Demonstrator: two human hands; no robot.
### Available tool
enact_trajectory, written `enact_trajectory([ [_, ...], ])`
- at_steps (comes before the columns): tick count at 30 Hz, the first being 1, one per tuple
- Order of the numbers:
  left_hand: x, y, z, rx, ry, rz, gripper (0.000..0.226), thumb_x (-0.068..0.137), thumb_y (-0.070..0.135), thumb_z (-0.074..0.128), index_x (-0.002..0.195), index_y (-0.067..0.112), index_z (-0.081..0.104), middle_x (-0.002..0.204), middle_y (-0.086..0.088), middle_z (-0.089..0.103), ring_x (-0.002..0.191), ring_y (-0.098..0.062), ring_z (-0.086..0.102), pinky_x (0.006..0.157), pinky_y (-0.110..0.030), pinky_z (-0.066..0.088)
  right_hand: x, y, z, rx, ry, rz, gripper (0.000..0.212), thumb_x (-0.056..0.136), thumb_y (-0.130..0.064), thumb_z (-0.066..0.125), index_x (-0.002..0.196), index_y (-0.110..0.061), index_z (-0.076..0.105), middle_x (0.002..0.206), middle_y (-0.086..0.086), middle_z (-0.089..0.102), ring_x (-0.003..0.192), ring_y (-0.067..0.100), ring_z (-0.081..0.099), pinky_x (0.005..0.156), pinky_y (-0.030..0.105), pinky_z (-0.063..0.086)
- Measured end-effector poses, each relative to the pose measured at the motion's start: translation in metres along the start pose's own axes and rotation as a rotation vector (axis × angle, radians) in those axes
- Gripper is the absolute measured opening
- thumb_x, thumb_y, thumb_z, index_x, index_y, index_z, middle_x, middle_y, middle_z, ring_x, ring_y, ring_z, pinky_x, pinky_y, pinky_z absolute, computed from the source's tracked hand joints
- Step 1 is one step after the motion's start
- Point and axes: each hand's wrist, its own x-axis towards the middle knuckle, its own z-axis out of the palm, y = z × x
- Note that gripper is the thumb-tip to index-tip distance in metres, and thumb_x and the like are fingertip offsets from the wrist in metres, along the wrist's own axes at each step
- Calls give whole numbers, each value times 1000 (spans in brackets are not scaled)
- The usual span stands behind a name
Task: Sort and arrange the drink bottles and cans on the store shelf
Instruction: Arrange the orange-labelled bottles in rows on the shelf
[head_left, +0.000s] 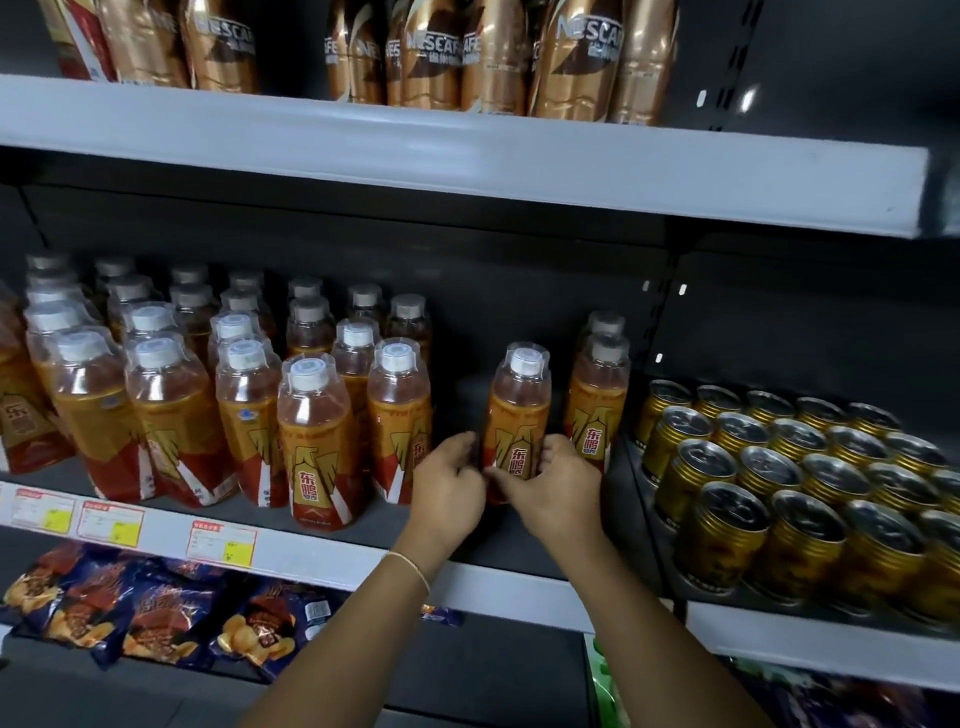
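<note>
Both hands hold one bottle (517, 415) low on its body: left hand (451, 480) on its left side, right hand (556, 486) on its right, each grip closed on it. The bottle stands upright on the middle shelf (322, 558), in the gap between the main rows (208, 389) and two bottles (597, 395) beside the cans (779, 493). Judgement: two-handed hold to turn the label forward. Label reads 东鹏; upper-shelf bottles (467, 57) read NESCAFÉ.

Dim store light from above and in front, glare on the coffee bottles (576, 57) and can tops (779, 467), deep shadow at the shelf back (519, 270), soft blur throughout, wide-angle bending of shelf edges toward the corners
</note>
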Motion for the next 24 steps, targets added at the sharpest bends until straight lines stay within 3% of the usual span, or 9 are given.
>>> enact_trajectory([
  [2, -2, 1, 5, -44, -27, 3, 54, 84, -11, 42, 98, 36, 65, 102, 12, 68, 105, -12, 63, 92, -24, 49, -7, 3, -9, 6, 13, -1, 47, 62, -47, 88, 92, -27, 58, 92, -9, 73, 85, 5, 70, 71, 20, 55],
  [4, -4, 1, 12, -78, -60, -3, 55, 84, -11, 42, 96, 36, 66, 104, 7, 70, 103, -11, 64, 90, -26, 51, -14, 7, -18, -3, 34, 5, 49, 63, -51, 86, 96, -27, 58, 94, -9, 72, 86, 7, 69, 71, 21, 55],
  [7, -7, 2, 24, -128, -107, -8, 56, 81, -16, 37, 97, 28, 68, 105, -3, 71, 101, -15, 67, 85, -24, 55, -23, 14, -31, -76, 78, 24, 61, 63, -58, 81, 107, -24, 57, 105, -4, 66, 94, 14, 64, 76, 32, 56],
  [12, -12, 7, 44, -137, -184, -4, 58, 79, -20, 33, 98, 23, 68, 106, -4, 70, 100, -13, 67, 83, -22, 54, -30, 26, -52, -13, 96, 92, 80, 66, -49, 85, 130, -24, 43, 129, -1, 54, 112, 16, 58, 89, 31, 54],
  [17, -12, 10, 63, -136, -181, -19, 56, 77, -21, 32, 102, 13, 69, 97, 2, 71, 90, -3, 68, 73, -13, 52, -33, 31, -61, 47, 84, 125, 80, 73, -40, 84, 137, -24, 39, 130, -1, 58, 116, 17, 60, 95, 35, 54],
  [24, -13, 11, 71, -188, -193, -44, 53, 81, -22, 32, 111, 4, 66, 106, -7, 70, 96, -9, 67, 78, -16, 53, -30, 32, -65, 5, 58, 121, 78, 82, -35, 78, 144, -20, 33, 134, 2, 55, 122, 22, 56, 100, 38, 50],
])
